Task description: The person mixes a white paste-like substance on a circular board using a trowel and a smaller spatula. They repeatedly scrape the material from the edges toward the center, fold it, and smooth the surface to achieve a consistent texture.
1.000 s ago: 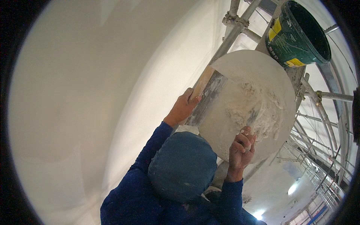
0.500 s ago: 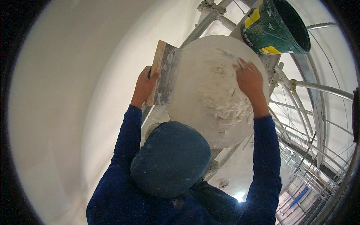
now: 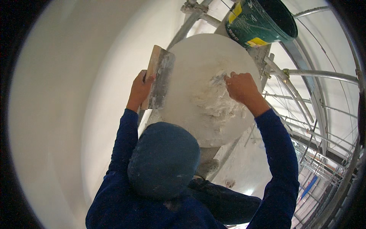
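My left hand grips the wooden back of a wide plastering blade, held upright along the left edge of a round whitish board. Its grey metal face is smeared with plaster. Over the board's right half, my right hand is closed round the handle of a small putty knife. That handle is mostly hidden by the fingers, and the knife's metal blade touches the top of a rough, spread heap of wet off-white plaster.
Beyond the board, a dark green bucket with yellow label patches stands tilted in view on a plank. Scaffold tubes run along the right. A smooth pale curved wall fills the left side.
The right hand has moved down and left, bringing the putty knife to the plaster heap. Board, bucket and wide blade sit further left in the picture; the left hand keeps its grip.
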`<state>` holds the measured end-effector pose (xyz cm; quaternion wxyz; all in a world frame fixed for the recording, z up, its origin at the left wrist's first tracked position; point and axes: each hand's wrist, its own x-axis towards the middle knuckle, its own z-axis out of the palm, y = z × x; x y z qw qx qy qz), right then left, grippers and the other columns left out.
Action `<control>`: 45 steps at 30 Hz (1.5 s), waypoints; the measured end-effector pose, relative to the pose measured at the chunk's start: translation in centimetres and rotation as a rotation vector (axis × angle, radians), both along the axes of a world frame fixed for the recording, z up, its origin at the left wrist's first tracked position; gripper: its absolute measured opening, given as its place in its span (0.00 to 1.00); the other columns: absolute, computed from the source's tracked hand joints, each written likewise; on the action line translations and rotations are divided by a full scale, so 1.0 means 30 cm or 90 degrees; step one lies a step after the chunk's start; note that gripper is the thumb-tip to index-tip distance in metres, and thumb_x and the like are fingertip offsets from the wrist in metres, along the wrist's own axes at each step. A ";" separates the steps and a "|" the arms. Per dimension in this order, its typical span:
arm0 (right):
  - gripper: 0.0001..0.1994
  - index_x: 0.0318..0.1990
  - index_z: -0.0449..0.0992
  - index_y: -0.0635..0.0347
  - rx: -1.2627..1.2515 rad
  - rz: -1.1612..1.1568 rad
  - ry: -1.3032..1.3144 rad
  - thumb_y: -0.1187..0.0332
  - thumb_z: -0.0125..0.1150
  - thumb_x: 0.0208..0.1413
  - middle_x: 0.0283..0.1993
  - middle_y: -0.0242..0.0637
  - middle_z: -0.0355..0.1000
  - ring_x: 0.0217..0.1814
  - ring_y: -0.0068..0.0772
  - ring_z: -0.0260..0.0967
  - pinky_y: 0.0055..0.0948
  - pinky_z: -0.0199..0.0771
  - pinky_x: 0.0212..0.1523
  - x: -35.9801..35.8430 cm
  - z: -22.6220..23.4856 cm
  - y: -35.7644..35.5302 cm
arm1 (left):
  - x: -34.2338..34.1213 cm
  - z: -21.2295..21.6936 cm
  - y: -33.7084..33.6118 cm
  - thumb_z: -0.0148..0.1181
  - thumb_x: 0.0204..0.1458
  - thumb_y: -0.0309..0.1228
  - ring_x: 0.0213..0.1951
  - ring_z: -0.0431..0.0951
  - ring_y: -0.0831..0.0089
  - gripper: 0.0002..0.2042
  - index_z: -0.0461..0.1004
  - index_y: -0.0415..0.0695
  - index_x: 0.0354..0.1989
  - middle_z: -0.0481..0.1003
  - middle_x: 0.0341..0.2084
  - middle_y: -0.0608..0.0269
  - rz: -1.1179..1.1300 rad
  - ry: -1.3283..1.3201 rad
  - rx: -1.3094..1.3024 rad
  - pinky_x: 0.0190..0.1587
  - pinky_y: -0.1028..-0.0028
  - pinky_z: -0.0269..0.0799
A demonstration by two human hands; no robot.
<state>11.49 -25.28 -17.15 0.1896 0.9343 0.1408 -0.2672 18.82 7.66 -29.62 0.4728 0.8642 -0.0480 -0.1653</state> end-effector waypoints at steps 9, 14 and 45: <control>0.19 0.55 0.70 0.59 0.198 -0.310 -0.188 0.60 0.51 0.59 0.43 0.46 0.73 0.33 0.45 0.75 0.41 0.75 0.34 -0.373 0.059 -0.004 | -0.038 0.041 -0.042 0.53 0.58 0.44 0.34 0.75 0.64 0.20 0.71 0.36 0.45 0.75 0.31 0.51 -0.077 0.010 -0.011 0.41 0.68 0.70; 0.15 0.42 0.76 0.63 0.791 -0.833 -0.166 0.59 0.54 0.60 0.37 0.38 0.74 0.30 0.29 0.71 0.27 0.71 0.30 -0.674 0.029 -0.257 | -0.002 0.007 -0.031 0.52 0.60 0.42 0.34 0.73 0.71 0.19 0.70 0.36 0.45 0.74 0.32 0.57 -0.096 0.055 -0.046 0.39 0.72 0.69; 0.19 0.53 0.71 0.63 0.137 -0.470 -0.160 0.69 0.47 0.53 0.33 0.45 0.74 0.30 0.45 0.76 0.44 0.76 0.30 -0.394 -0.022 0.123 | 0.001 0.045 -0.088 0.51 0.61 0.41 0.35 0.70 0.75 0.18 0.70 0.37 0.47 0.72 0.32 0.62 -0.135 0.050 -0.071 0.40 0.74 0.68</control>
